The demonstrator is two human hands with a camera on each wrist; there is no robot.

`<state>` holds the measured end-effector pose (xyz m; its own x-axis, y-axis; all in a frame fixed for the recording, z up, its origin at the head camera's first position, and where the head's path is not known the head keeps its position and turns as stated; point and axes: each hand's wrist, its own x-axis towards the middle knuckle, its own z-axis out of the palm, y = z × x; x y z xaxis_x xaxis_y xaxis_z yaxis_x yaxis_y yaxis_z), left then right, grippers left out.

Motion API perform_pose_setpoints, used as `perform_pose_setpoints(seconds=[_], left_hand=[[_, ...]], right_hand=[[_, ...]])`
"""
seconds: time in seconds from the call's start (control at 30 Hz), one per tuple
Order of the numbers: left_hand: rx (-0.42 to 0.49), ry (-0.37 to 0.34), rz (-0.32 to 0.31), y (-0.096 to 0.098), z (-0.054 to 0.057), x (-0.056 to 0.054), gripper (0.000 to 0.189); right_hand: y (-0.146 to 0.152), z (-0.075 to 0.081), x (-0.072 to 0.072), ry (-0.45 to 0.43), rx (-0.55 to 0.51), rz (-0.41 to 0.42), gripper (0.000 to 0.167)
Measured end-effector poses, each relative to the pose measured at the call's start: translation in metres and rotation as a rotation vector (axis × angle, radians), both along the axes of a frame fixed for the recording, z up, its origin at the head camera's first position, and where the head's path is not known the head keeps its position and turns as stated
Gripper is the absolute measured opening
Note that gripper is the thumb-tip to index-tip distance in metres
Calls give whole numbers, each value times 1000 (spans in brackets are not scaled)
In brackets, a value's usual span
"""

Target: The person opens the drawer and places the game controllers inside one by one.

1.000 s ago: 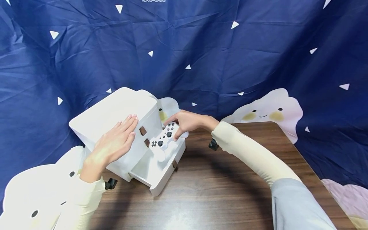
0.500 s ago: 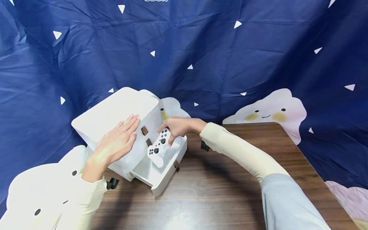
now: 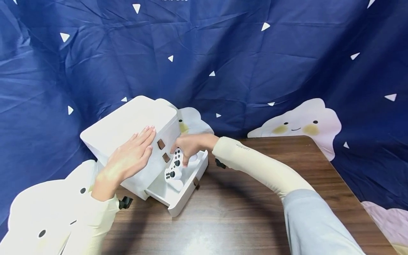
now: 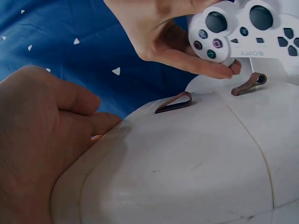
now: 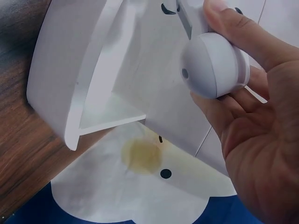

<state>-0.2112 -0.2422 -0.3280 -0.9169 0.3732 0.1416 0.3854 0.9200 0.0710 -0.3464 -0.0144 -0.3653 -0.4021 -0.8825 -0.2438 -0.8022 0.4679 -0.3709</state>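
Note:
A white game controller [image 3: 173,177] with dark thumbsticks and buttons is held by my right hand [image 3: 191,145], thumb on one side and fingers round the other. It is above the pulled-out bottom drawer [image 3: 184,198] of a small white cabinet [image 3: 130,118]. In the left wrist view the controller [image 4: 254,42] shows its button face and a SONY mark. My left hand [image 3: 129,156] rests on the cabinet's top near its front edge, fingers straight and together. From the right wrist, one rounded grip end of the controller [image 5: 205,65] is visible, apart from the drawer's front panel.
Brown leather pull tabs [image 3: 161,144] mark the upper drawers, which are closed; another tab [image 3: 196,181] is on the open one. The cabinet stands on a dark wooden table [image 3: 242,205]. Behind hangs a blue curtain [image 3: 223,53] with white triangles and cloud shapes.
My right hand has moved left and slightly down, bringing the controller further over the drawer and turning it steeper. The left hand has stayed on the cabinet.

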Motion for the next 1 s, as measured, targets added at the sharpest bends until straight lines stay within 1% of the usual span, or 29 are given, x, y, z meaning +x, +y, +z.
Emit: perform_pose_setpoints(seconds=[0.1, 0.3, 0.5, 0.77, 0.87, 1.0], left_hand=[[9, -5, 1, 1, 0, 0, 58], [28, -9, 8, 2, 0, 1, 58], [-4, -1, -4, 2, 0, 1, 59], [5, 23, -12, 1, 1, 1, 59], [3, 17, -7, 1, 1, 1, 59], [2, 5, 2, 1, 1, 1, 59]], right_hand=[[-2, -2, 0, 29, 23, 20, 75], [-5, -11, -1, 46, 59, 40, 76], [-9, -19, -2, 57, 82, 50, 76], [-15, -18, -4, 127, 183, 53, 76], [-16, -18, -4, 143, 209, 42, 75], [-18, -23, -4, 163, 232, 30, 74]])
